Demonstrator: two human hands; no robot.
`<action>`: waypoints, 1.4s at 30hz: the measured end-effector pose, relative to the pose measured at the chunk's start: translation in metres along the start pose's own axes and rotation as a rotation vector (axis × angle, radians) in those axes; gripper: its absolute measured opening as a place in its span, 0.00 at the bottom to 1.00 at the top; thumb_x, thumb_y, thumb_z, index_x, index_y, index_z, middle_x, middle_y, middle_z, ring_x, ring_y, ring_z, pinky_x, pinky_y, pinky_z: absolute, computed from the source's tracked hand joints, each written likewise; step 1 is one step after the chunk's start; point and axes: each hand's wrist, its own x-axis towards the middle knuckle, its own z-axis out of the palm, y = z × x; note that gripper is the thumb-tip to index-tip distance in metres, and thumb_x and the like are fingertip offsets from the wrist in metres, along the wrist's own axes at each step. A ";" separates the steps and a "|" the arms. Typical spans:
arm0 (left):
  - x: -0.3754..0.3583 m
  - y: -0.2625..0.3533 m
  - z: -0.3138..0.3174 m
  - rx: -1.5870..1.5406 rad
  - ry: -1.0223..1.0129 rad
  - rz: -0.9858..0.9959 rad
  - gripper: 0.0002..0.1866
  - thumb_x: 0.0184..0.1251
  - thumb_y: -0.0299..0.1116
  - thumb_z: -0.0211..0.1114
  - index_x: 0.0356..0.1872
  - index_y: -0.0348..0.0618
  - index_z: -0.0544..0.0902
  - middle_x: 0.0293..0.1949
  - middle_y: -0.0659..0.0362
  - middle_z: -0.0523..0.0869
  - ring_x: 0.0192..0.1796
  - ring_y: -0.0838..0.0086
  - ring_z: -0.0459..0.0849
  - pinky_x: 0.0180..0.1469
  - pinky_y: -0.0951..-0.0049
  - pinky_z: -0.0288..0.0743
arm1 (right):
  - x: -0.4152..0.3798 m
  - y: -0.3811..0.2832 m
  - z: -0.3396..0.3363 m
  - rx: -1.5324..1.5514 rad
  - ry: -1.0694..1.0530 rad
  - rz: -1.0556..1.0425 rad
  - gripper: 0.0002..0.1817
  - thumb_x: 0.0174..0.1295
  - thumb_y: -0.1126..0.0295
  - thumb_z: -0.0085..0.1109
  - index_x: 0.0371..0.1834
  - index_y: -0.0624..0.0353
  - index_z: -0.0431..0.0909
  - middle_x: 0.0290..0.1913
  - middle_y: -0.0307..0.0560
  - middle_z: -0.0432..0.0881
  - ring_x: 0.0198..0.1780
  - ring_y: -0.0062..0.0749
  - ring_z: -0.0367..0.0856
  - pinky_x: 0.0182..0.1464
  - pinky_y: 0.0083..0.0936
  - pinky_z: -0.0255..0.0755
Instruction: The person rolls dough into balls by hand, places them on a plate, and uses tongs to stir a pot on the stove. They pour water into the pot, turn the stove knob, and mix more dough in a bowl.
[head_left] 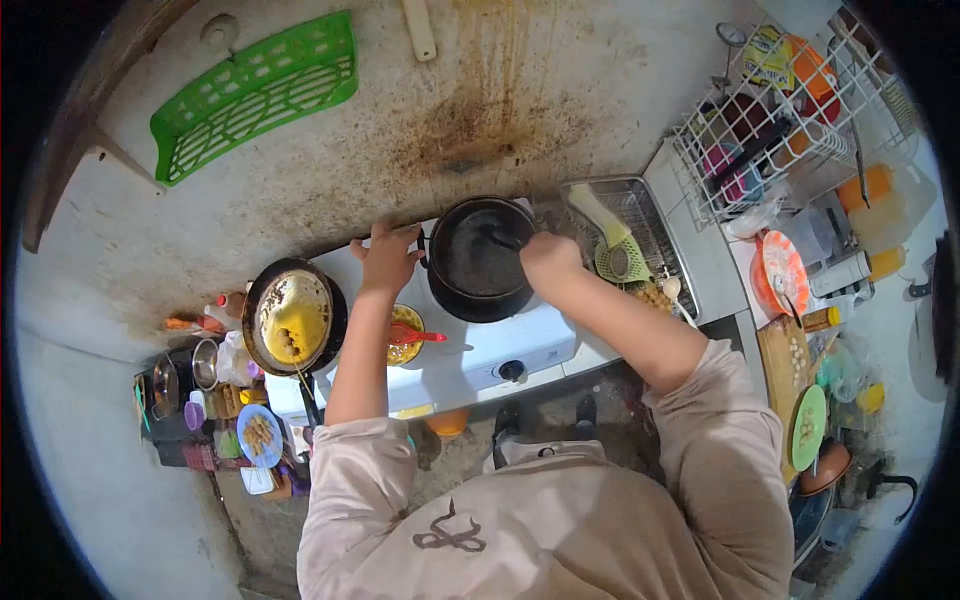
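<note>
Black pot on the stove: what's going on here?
A person stands at a white stove with both hands at the black pot. The left hand is beside its left handle; the right hand is at its right side, its exact grip hidden. To the left, a frying pan holds yellow liquid. A bowl with a red spoon sits between pan and pot.

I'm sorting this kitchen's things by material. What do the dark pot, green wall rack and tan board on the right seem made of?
The dark pot: probably metal, blackened or dark-coated, going by its dull sheen. The green wall rack: likely moulded plastic, from its even colour and lattice. The tan board: apparently unpainted wood, given its tone.
</note>
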 end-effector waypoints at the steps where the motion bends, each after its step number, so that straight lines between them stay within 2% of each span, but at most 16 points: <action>1: 0.000 -0.001 -0.001 -0.010 -0.014 -0.001 0.24 0.51 0.39 0.65 0.52 0.61 0.75 0.51 0.70 0.77 0.58 0.71 0.65 0.52 0.34 0.48 | 0.000 0.000 0.006 0.026 0.044 0.001 0.10 0.48 0.75 0.53 0.32 0.57 0.82 0.39 0.49 0.81 0.43 0.40 0.80 0.35 0.31 0.77; 6: 0.001 -0.001 -0.001 -0.047 -0.074 0.008 0.25 0.53 0.40 0.63 0.55 0.61 0.72 0.55 0.67 0.74 0.60 0.68 0.62 0.53 0.32 0.48 | -0.007 -0.012 0.029 0.145 0.175 0.051 0.09 0.47 0.75 0.52 0.29 0.58 0.82 0.35 0.50 0.81 0.39 0.39 0.81 0.32 0.31 0.76; 7: 0.001 -0.001 -0.001 -0.048 -0.064 0.015 0.25 0.53 0.40 0.63 0.55 0.61 0.72 0.55 0.67 0.74 0.60 0.67 0.62 0.53 0.32 0.48 | -0.008 -0.013 0.034 0.135 0.250 -0.007 0.08 0.47 0.75 0.52 0.27 0.60 0.82 0.33 0.52 0.81 0.38 0.39 0.81 0.32 0.32 0.76; 10: -0.002 -0.001 0.000 -0.047 -0.049 0.026 0.24 0.54 0.39 0.62 0.56 0.61 0.72 0.56 0.67 0.74 0.60 0.67 0.62 0.52 0.33 0.49 | -0.005 -0.016 0.035 0.215 0.233 0.109 0.08 0.47 0.75 0.52 0.26 0.62 0.81 0.32 0.53 0.81 0.38 0.39 0.81 0.33 0.32 0.76; 13: -0.003 -0.002 0.002 -0.058 -0.066 0.023 0.24 0.54 0.38 0.62 0.56 0.61 0.72 0.56 0.66 0.73 0.61 0.66 0.62 0.51 0.34 0.50 | -0.009 -0.026 0.033 0.172 0.250 0.143 0.08 0.49 0.70 0.53 0.28 0.63 0.79 0.30 0.54 0.79 0.33 0.44 0.80 0.32 0.33 0.75; 16: -0.001 0.000 0.001 -0.096 -0.081 0.014 0.25 0.54 0.38 0.62 0.56 0.61 0.71 0.57 0.66 0.73 0.61 0.66 0.62 0.51 0.34 0.51 | -0.012 -0.025 0.044 0.236 0.249 0.070 0.09 0.48 0.71 0.53 0.28 0.63 0.79 0.29 0.52 0.79 0.31 0.44 0.80 0.32 0.34 0.75; 19: -0.003 0.001 -0.002 -0.104 -0.066 0.018 0.25 0.53 0.38 0.62 0.56 0.60 0.72 0.57 0.65 0.73 0.61 0.65 0.62 0.52 0.33 0.50 | -0.005 -0.014 0.045 0.188 0.330 0.044 0.09 0.46 0.71 0.52 0.28 0.63 0.80 0.30 0.53 0.79 0.31 0.41 0.81 0.32 0.34 0.75; 22: -0.003 -0.001 0.002 -0.103 -0.070 0.019 0.25 0.53 0.37 0.62 0.56 0.60 0.72 0.57 0.67 0.73 0.60 0.65 0.62 0.51 0.32 0.49 | -0.007 -0.027 0.045 0.114 0.304 0.071 0.10 0.45 0.71 0.52 0.28 0.64 0.80 0.31 0.52 0.79 0.30 0.38 0.81 0.29 0.31 0.74; 25: -0.001 -0.003 0.007 -0.109 -0.076 0.014 0.26 0.52 0.36 0.62 0.56 0.59 0.72 0.57 0.70 0.72 0.60 0.65 0.62 0.51 0.30 0.48 | -0.011 -0.036 0.045 -0.063 0.277 -0.008 0.09 0.46 0.71 0.52 0.27 0.63 0.80 0.32 0.52 0.79 0.30 0.37 0.80 0.26 0.30 0.73; 29: 0.000 -0.005 0.009 -0.096 -0.064 0.012 0.25 0.53 0.37 0.62 0.56 0.61 0.72 0.57 0.67 0.72 0.61 0.65 0.62 0.52 0.32 0.48 | -0.007 -0.037 0.018 -0.087 0.268 0.137 0.10 0.48 0.73 0.51 0.30 0.64 0.80 0.36 0.52 0.78 0.34 0.39 0.80 0.26 0.32 0.74; 32: -0.001 -0.003 0.008 -0.084 -0.051 0.021 0.25 0.54 0.38 0.62 0.56 0.62 0.72 0.57 0.66 0.73 0.60 0.65 0.62 0.51 0.35 0.51 | -0.004 -0.047 0.045 -0.152 0.245 -0.029 0.10 0.49 0.72 0.51 0.31 0.65 0.79 0.35 0.52 0.78 0.34 0.41 0.80 0.27 0.30 0.74; 33: -0.001 -0.003 0.008 -0.078 -0.048 0.025 0.25 0.54 0.38 0.62 0.56 0.62 0.72 0.57 0.66 0.73 0.60 0.65 0.62 0.51 0.36 0.52 | -0.010 -0.055 0.043 -0.144 0.261 0.061 0.10 0.48 0.72 0.51 0.31 0.65 0.79 0.36 0.52 0.78 0.35 0.39 0.80 0.29 0.31 0.74; 36: -0.001 -0.003 0.008 -0.091 -0.045 0.028 0.25 0.53 0.38 0.62 0.56 0.61 0.72 0.57 0.65 0.73 0.60 0.65 0.62 0.50 0.39 0.52 | -0.014 -0.033 0.031 0.046 0.256 0.010 0.09 0.49 0.74 0.51 0.29 0.60 0.82 0.36 0.52 0.79 0.37 0.41 0.80 0.25 0.32 0.75; 37: 0.000 -0.004 0.009 -0.087 -0.046 0.028 0.24 0.53 0.38 0.62 0.56 0.61 0.72 0.57 0.65 0.73 0.60 0.65 0.62 0.50 0.39 0.52 | -0.009 -0.024 0.035 0.059 0.345 0.059 0.09 0.47 0.74 0.52 0.27 0.59 0.83 0.33 0.49 0.80 0.36 0.39 0.80 0.27 0.30 0.75; 39: 0.000 -0.005 0.011 -0.080 -0.050 0.028 0.24 0.53 0.39 0.62 0.55 0.61 0.73 0.57 0.65 0.73 0.60 0.65 0.62 0.50 0.39 0.52 | -0.007 -0.028 0.034 0.027 0.340 0.071 0.09 0.47 0.73 0.53 0.28 0.59 0.83 0.34 0.50 0.80 0.36 0.39 0.80 0.29 0.29 0.75; 42: 0.002 -0.005 0.011 -0.101 -0.098 0.003 0.25 0.53 0.37 0.61 0.57 0.62 0.71 0.58 0.69 0.71 0.60 0.65 0.62 0.52 0.33 0.49 | -0.014 -0.038 0.033 -0.018 0.338 0.087 0.09 0.46 0.73 0.53 0.28 0.59 0.82 0.34 0.50 0.80 0.35 0.38 0.80 0.31 0.30 0.75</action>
